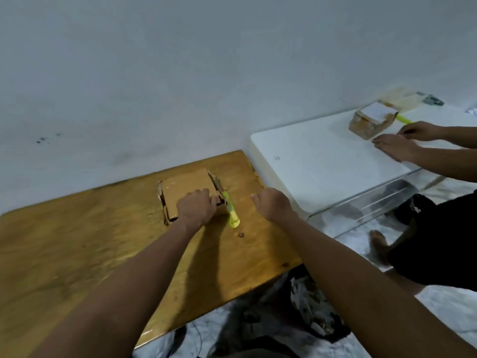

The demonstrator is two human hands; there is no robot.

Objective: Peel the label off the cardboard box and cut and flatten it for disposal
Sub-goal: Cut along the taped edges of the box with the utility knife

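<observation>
A small brown cardboard box [184, 188] lies on the wooden table [77, 241], its top flat and its side edges torn. My left hand [197, 206] rests palm-down on the box's near right part, fingers bent over its right edge. A lime-green utility knife [232, 211] lies on the table just right of the box. My right hand [273, 202] hovers a little right of the knife, holding nothing, fingers loosely curled. No label shows on the box's visible top.
A white table [322, 161] adjoins on the right, where another person's hands [405, 140] lie beside a second cardboard box [371, 120] and a green knife [404, 119]. That person sits at the right. Crumpled paper [312, 306] lies on the floor below.
</observation>
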